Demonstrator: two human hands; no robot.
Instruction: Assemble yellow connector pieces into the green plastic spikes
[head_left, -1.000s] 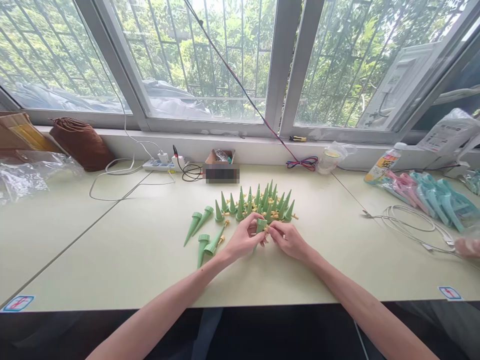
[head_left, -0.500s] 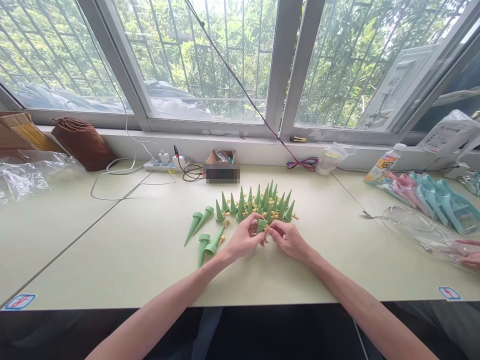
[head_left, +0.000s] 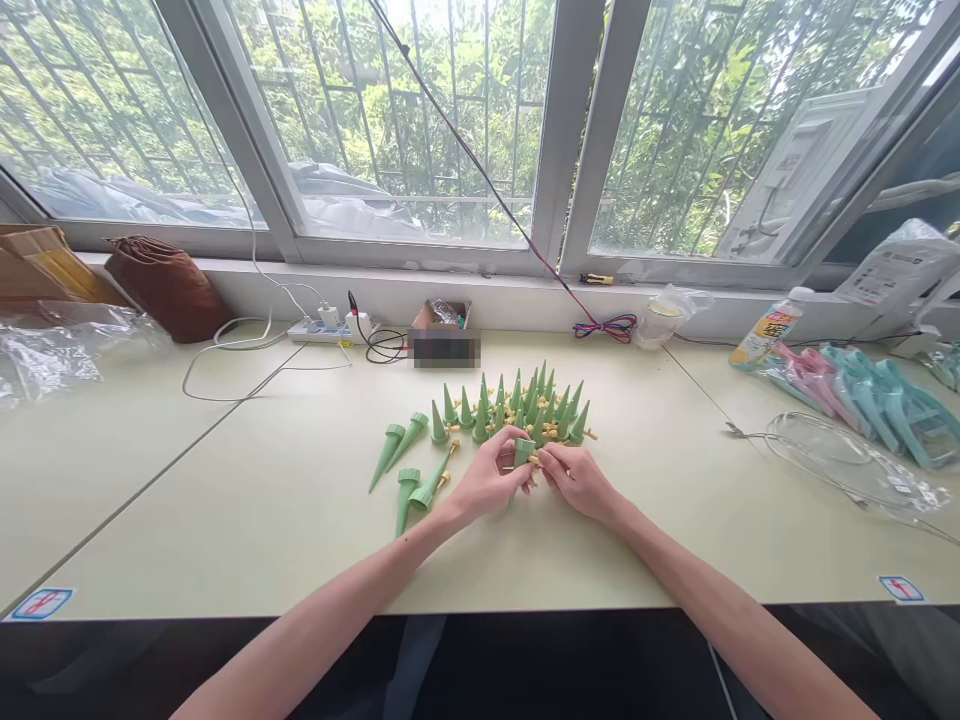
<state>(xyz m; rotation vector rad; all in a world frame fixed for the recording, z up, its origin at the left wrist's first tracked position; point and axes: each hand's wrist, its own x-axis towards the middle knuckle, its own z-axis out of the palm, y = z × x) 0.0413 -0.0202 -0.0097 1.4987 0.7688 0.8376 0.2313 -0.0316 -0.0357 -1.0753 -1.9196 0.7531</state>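
Note:
My left hand [head_left: 491,478] is closed around a green plant watering spike [head_left: 523,451], its wide ribbed end facing up. My right hand [head_left: 581,474] pinches the small yellow valve [head_left: 535,459] at that spike's side. Fingers partly cover where the two parts meet. Just behind my hands, several green spikes [head_left: 439,424] stand point up in a cluster, with yellow valves among them. Left of my left hand, loose spikes [head_left: 407,480] lie on the table, and yellow valves [head_left: 444,479] are beside them.
A small box [head_left: 444,346] and a power strip [head_left: 324,330] stand along the back. A bottle [head_left: 771,328], wrapped pink and teal plastic items [head_left: 862,390] and a white cable [head_left: 795,450] lie to the right. Clear plastic bags [head_left: 52,350] sit at far left.
My right fingers have shifted very slightly at the valve, while my left hand keeps its hold on the spike. Another person's hand at the right edge has left the view.

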